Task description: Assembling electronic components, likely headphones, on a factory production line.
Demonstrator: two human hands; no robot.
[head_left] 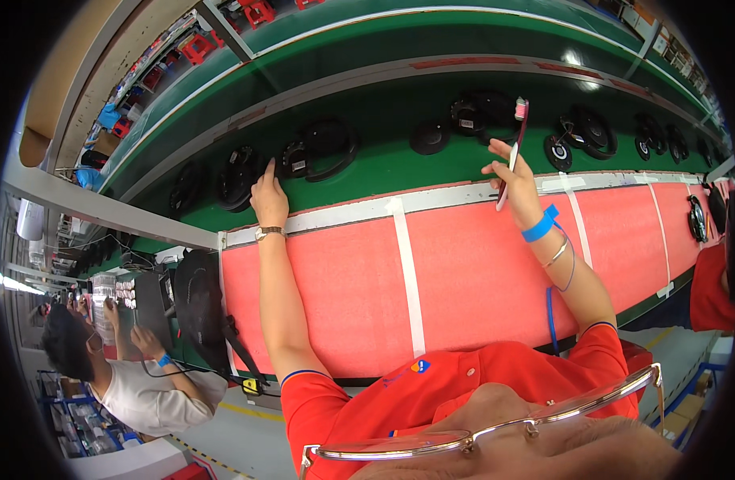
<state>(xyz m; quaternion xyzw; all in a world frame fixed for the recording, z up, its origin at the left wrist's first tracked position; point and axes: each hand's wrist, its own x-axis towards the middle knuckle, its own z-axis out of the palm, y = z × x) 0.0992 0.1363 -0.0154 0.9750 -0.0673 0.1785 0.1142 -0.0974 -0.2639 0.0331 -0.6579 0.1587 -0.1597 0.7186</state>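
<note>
My left hand (269, 198) reaches over the near edge of the green conveyor belt, index finger stretched out and nothing visible in it. Its fingertips are between two black pieces that look like headphones: one (238, 178) just left, the other (335, 164) just right, with a white label on its round part. I cannot tell whether the fingers touch either. In my right hand (518, 174), raised above the work surface, is a toothbrush (522, 120) with a dark red and white handle, bristles up. A blue wrist strap (541, 224) with a cord circles that wrist.
Several more black pieces (589, 134) lie along the green belt (387, 160), with a black disc (429, 138) between. Pink matting (335, 272) with white tape covers the near bench. A grey post (103, 204) and black bag (198, 308) stand left. Co-workers sit at both sides.
</note>
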